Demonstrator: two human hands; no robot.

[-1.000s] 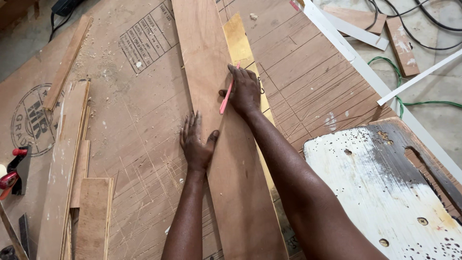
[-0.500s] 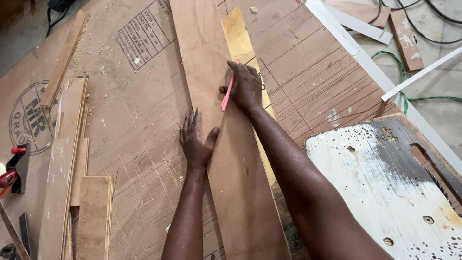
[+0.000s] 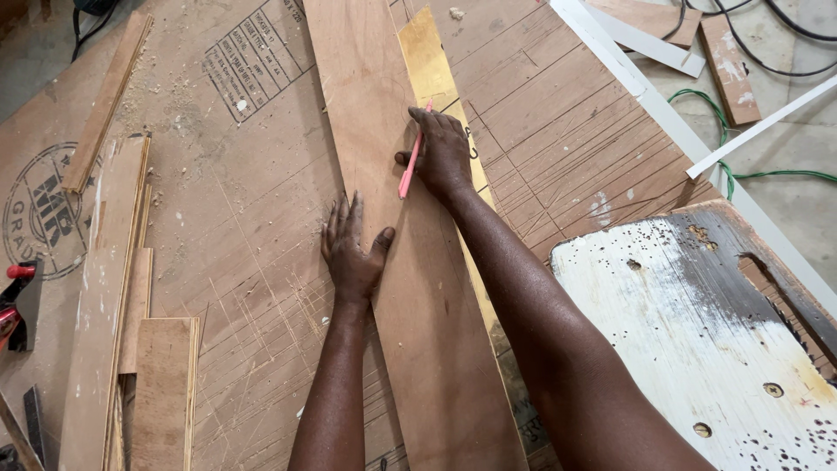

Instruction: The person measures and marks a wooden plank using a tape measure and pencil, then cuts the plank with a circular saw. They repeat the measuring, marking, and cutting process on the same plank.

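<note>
Item: long, narrow brown plywood strip [image 3: 392, 262], lying flat on a large scratched plywood sheet [image 3: 244, 227] that serves as the work surface. It runs away from the person, under both hands.

Left hand [image 3: 351, 251]: flat, fingers spread, palm pressed on the strip's left edge, half on the sheet beneath. It grips nothing.

Right hand [image 3: 443, 155]: farther up the strip, beyond the left hand, fingers curled around a slim pink pencil [image 3: 408, 170] whose upper end points toward the strip's right edge.

Adjacent: a yellowish straight strip [image 3: 429, 61] lies just right of the right hand, touching the plywood strip's edge and running under the forearm.

Handling, as judged: thin and light for its length, stiff across the width, likely to bow if lifted by one end. The face looks smooth and could slide on the dusty sheet; a flat palm near mid-length holds it. For carrying, take it by both long edges.

To the right of the right arm: a white-painted board with dark patches and holes [image 3: 697, 331]. To the left of the left hand: stacked wood offcuts [image 3: 113, 331].

Not determinable: the pencil tip and any drawn mark; both ends of the strip, cut off by the frame; the strip's thickness; a red object [image 3: 10, 296] at the far left, mostly out of view.
</note>
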